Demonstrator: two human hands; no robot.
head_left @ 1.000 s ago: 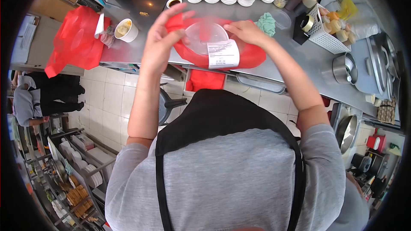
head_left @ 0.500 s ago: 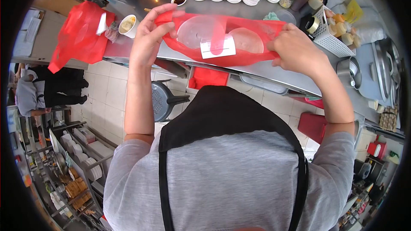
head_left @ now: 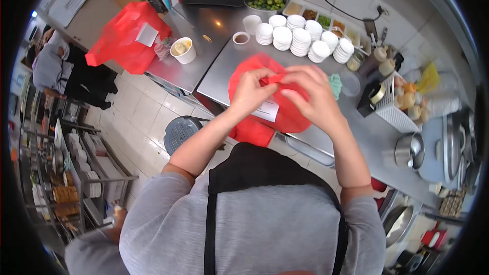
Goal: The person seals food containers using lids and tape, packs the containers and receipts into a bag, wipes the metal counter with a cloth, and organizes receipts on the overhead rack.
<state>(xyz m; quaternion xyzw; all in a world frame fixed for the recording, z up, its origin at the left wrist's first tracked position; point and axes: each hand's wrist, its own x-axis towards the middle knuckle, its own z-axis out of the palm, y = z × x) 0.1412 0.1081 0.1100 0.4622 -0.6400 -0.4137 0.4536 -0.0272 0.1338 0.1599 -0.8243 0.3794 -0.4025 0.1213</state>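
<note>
Facing a steel counter in a tiled kitchen, with stacks of small white dishes toward the back, probably for easy reach. Holding the red bag at the counter's front edge, presumably using the steel for support. Pinching the bag's bunched top between thumb and fingertips of the left hand, likely to hold the folds together. Curving slightly spread fingers of the right hand over the opposite side, perhaps for opposing tension; being blurred, impossible to tell if pinching. Leaving a white paper slip partly uncovered on the near side.
</note>
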